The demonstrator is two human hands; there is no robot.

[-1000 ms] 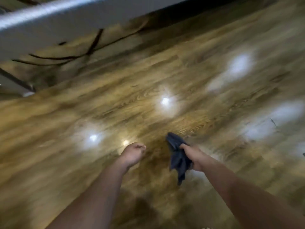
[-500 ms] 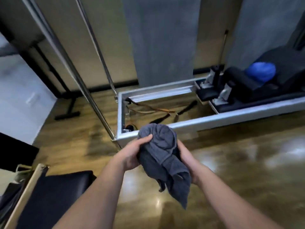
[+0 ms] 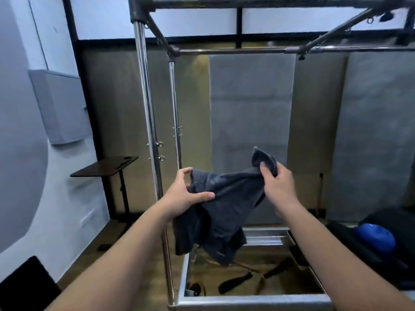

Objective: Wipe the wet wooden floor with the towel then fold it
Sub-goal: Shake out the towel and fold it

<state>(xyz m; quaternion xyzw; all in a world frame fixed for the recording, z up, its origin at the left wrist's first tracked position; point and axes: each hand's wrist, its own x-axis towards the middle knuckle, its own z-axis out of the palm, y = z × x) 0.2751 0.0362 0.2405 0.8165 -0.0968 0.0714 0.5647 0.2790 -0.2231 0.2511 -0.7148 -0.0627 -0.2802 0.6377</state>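
A dark grey towel [image 3: 221,212] hangs in the air at chest height, stretched between both hands. My left hand [image 3: 185,194] pinches its left edge, thumb across the cloth. Higher and to the right, my right hand [image 3: 277,182] grips a bunched corner that sticks up above the fingers. The rest of the towel droops in loose folds below the hands. The wooden floor [image 3: 125,250] shows only in a strip at lower left and inside the metal frame below.
A metal exercise frame [image 3: 149,113] with upright poles and overhead bars stands right in front, its base [image 3: 251,300] holding black straps. A small black table [image 3: 105,167] is at left, a blue ball [image 3: 375,237] on black padding at right, a dark object [image 3: 24,286] at lower left.
The view has swung up from the floor to the frame and wall. My left hand has taken hold of the towel, and both hands have raised it and pulled it apart from a bunch.
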